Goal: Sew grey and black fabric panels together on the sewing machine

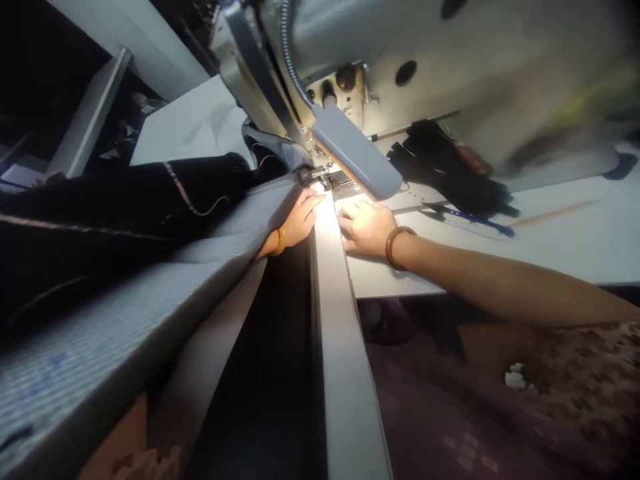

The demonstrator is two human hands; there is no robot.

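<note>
A long white strip [341,347] runs from the bottom of the view up to the presser foot [324,179] of a sewing machine [440,67]. My left hand [300,217] lies just left of the strip, close to the foot, fingers stretched forward on the material. At the strip's right edge, my right hand [367,227] has its fingers bent and closed on that edge; lamp glare washes out the fingertips. Black fabric [280,347] hangs beside the strip. A thick grey padded piece [165,293] passes over my left forearm and hides most of it.
A grey lamp [357,153] hangs low over the stitching area. On the white table [560,207], right of my hand, lie a dark glove-like cloth [445,167] and a blue-handled pointed tool [475,220]. Black fabric with light stitching [110,207] is heaped at left.
</note>
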